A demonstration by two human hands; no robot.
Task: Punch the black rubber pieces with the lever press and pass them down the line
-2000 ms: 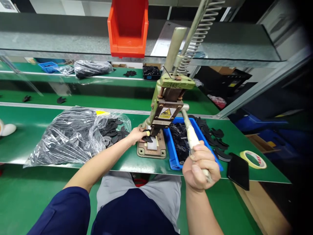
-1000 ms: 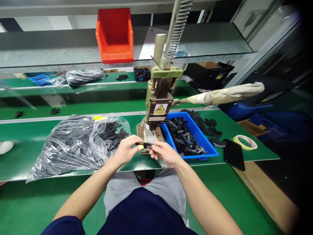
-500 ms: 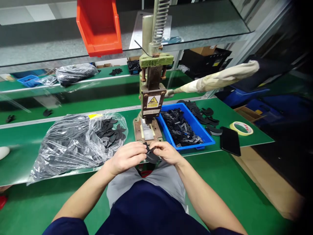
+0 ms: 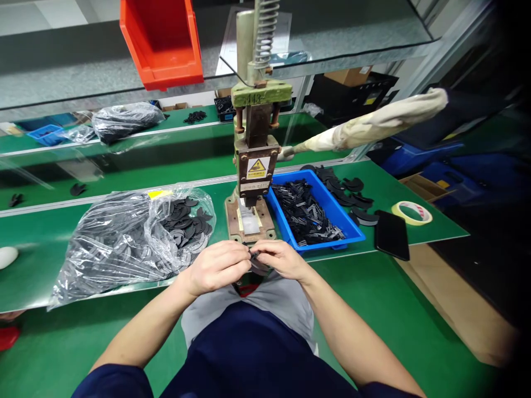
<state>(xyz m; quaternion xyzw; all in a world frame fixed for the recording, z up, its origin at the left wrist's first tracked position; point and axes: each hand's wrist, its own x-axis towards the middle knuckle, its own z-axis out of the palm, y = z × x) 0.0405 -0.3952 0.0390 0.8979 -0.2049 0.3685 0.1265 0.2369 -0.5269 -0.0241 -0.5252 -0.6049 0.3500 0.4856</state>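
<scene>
My left hand [image 4: 215, 267] and my right hand [image 4: 281, 258] meet at the front edge of the green table [image 4: 290, 260], both pinched on one small flat black part [image 4: 258, 263] held between them. Just beyond stands a hand press [image 4: 254, 160] on its base plate [image 4: 249, 221], its cloth-wrapped lever [image 4: 373, 126] raised to the right with nobody touching it. A clear plastic bag [image 4: 124, 235] full of black curved parts lies to the left. To the right, a blue tray [image 4: 315, 215] holds several small black pieces.
Loose black curved parts [image 4: 352, 193], a black phone [image 4: 392, 235] and a roll of tape [image 4: 411, 213] lie at the table's right end. An orange bin [image 4: 160, 41] sits on the shelf overhead. Further bags and trays are on the benches behind.
My right hand let go of the press lever, which swung up. My left hand drew the black part from under the press toward me, and both hands now grip it near the table edge.
</scene>
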